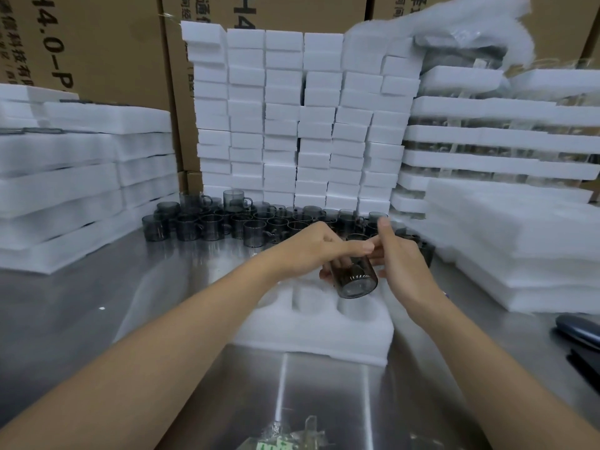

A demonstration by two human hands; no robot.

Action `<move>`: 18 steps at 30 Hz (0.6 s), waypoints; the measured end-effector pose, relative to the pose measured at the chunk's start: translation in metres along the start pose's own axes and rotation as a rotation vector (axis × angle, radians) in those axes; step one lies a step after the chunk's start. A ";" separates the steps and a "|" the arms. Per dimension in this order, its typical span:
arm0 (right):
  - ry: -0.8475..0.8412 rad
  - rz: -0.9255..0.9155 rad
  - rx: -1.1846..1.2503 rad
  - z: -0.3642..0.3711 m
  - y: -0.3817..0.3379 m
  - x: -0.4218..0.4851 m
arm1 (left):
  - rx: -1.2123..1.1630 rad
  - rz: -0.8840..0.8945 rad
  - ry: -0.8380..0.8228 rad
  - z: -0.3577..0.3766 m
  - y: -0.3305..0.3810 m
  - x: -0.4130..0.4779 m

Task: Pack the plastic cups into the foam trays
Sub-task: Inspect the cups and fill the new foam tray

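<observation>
The left hand [311, 251] grips a smoky cup [355, 277], tilted with its base toward the camera, above a foam tray [311, 332] on the steel bench [130, 303]. The right hand [399, 258] touches the cup's far side with its fingers extended. More cups [227, 222] cluster behind, before stacked foam blocks [282, 125] and cartons [97, 43].

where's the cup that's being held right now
Head view, centre: the grey plastic cup is gripped by the left hand, with the right hand close beside it, just above the foam tray on the steel table.
</observation>
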State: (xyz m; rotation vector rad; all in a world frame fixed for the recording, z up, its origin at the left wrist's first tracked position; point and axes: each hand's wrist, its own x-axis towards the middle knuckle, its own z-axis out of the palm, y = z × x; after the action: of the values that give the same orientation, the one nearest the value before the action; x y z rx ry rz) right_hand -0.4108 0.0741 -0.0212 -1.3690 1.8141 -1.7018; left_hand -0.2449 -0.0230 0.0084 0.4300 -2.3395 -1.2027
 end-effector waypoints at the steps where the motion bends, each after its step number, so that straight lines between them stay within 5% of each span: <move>1: -0.011 -0.005 -0.009 0.000 0.000 0.000 | 0.016 0.021 0.000 0.001 0.000 0.000; 18: -0.024 -0.079 -0.047 0.001 0.000 -0.004 | 0.755 -0.071 -0.187 0.004 0.039 -0.005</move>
State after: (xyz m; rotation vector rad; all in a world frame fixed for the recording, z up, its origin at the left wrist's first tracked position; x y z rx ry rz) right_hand -0.4085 0.0767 -0.0224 -1.4929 1.8209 -1.6834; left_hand -0.2447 0.0042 0.0369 0.6662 -2.9112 -0.3439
